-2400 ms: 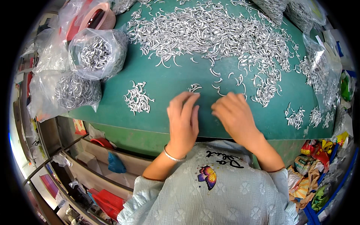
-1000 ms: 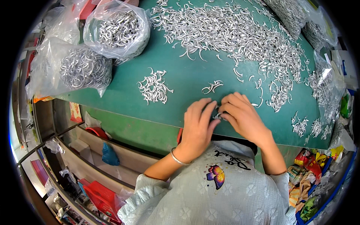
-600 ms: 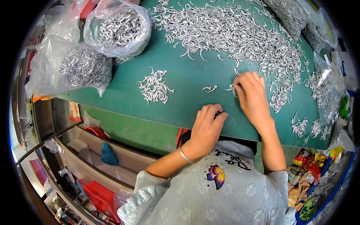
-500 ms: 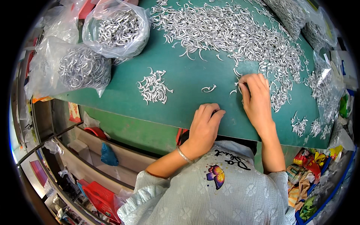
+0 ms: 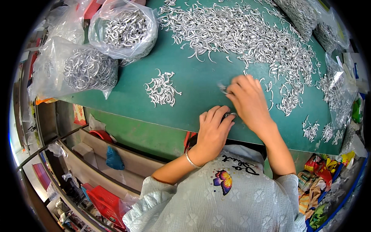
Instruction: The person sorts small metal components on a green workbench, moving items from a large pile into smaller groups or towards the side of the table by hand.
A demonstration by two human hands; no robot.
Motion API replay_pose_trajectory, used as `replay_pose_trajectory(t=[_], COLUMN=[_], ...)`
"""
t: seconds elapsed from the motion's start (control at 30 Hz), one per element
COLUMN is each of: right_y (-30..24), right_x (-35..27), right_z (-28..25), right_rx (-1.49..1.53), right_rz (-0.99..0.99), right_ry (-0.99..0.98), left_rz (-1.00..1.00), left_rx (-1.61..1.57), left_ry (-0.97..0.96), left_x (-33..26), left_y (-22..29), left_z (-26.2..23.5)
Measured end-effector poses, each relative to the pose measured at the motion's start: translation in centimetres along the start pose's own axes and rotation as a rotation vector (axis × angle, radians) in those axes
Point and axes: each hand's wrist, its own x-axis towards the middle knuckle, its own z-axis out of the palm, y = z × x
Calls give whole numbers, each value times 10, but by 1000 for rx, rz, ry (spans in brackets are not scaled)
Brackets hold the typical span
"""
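Observation:
My left hand rests at the near edge of the green table, its fingers closed around a small curved silver metal piece that peeks out by the thumb. Just above and to the right, my right hand pinches a curved silver piece, smeared by motion at its fingertips. To the left of both hands lies a small heap of the same curved pieces. A wide spread of them covers the far part of the table and runs down its right side.
Clear plastic bags filled with silver pieces stand at the left, one of them open-topped. More filled bags line the right. Small clusters lie near the right corner of the green table. A red basket sits below left.
My right hand has moved left, toward my left hand. The piece lying alone mid-table is now off its spot, a blurred one at my right fingertips. Silver now shows in my left hand.

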Motion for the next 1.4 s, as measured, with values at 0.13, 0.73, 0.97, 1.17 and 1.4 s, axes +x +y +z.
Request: replay_pose_trajectory(t=[0.13,0.73,0.97,1.17,1.4], right_y=[5,18,4,-7,-1], right_x=[-12,-2,27,12,-26], right_z=[-16,-9,18,4,-15], right_rx=[53,-12,88,254,105], right_rz=[38,97,-74,-221,40], right_ry=[-24,144,153,-113,134], left_rz=[-54,-175,-165,-203,-46], left_rx=[-49,-31,-91,-77,49], left_ry=[95,-12,94,266,-16], left_x=[-4,-5,-6,-6,20], left_y=[-9,-7,-25,-27,-9], left_z=[-3,-36,-29,-30,-26])
